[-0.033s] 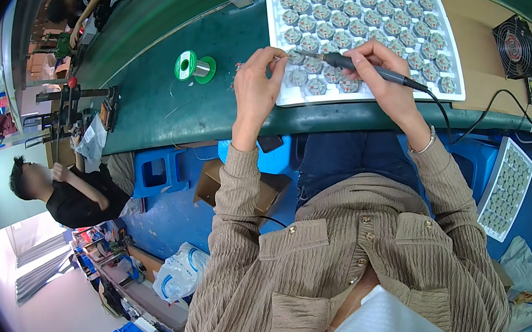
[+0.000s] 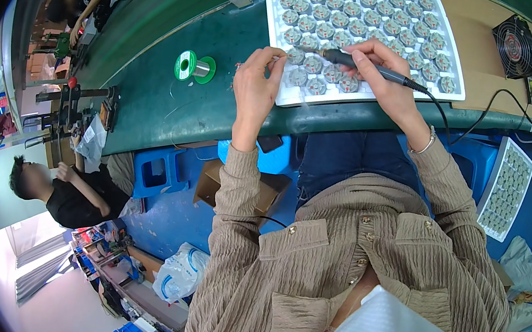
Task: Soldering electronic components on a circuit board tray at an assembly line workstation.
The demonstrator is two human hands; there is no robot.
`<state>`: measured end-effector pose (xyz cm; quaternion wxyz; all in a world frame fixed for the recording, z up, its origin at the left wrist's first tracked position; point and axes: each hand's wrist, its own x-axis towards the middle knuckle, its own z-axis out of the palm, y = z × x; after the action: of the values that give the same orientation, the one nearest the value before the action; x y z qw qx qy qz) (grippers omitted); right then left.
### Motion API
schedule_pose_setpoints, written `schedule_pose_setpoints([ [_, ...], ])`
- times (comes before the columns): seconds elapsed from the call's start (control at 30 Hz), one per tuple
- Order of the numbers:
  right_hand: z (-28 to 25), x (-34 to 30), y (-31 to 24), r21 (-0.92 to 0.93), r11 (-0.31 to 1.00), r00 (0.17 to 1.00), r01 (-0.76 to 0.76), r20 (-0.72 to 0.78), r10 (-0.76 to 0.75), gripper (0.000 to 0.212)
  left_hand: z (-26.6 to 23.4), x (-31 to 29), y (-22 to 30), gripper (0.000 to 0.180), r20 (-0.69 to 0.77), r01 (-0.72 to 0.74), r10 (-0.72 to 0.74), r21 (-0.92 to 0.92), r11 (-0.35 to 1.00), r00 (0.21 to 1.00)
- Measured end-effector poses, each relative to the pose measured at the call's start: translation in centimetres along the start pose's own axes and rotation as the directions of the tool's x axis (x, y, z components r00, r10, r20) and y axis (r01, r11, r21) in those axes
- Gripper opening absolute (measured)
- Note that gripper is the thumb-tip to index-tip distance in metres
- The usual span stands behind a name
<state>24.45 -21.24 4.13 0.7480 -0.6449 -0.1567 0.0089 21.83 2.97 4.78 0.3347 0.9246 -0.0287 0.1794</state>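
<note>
Soldering iron [image 2: 341, 57] points left, axis crosswise; right hand [image 2: 388, 90] grips it; left hand [image 2: 256, 85] pinched.

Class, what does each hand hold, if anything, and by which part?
The right hand holds the soldering iron by its handle. Whether the left hand pinches anything cannot be told.

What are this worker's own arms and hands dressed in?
Both arms wear long, crinkly tan sleeves. The left hand and right hand are gloveless; a thin, silvery bracelet circles the right wrist.
</note>
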Motion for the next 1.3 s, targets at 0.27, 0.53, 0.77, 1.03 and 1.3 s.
schedule_pose_setpoints([
  [0.27, -0.1, 0.4, 0.1, -0.074, 0.994, 0.997, 0.079, -0.002, -0.079, 0.01, -0.6, -1.2, 0.0, 0.008, -0.015, 0.143, -0.145, -0.108, 0.984, 0.989],
  [0.53, -0.6, -0.2, -0.7, -0.302, 0.933, 0.979, 0.196, 0.109, -0.17, 0.01, -1.1, -2.4, 1.0, 0.013, -0.051, 0.176, -0.187, -0.168, 0.97, 0.981],
  [0.77, -0.2, -0.9, 0.1, -0.256, 0.938, 0.971, 0.235, 0.102, -0.216, 0.009, -0.5, -2.9, 0.3, 0.012, -0.105, 0.102, -0.122, -0.18, 0.978, 0.987],
  [1.03, -0.3, -0.9, 0.2, -0.285, 0.923, 0.963, 0.257, 0.16, -0.219, 0.011, 0.1, -3.1, 0.4, 0.008, -0.157, 0.03, -0.049, -0.123, 0.992, 0.986],
  [1.3, -0.6, -0.8, 0.5, -0.297, 0.909, 0.952, 0.293, 0.18, -0.248, 0.011, 0.5, -2.9, 0.9, 0.007, -0.144, -0.055, 0.058, 0.029, 0.998, 0.988],
])
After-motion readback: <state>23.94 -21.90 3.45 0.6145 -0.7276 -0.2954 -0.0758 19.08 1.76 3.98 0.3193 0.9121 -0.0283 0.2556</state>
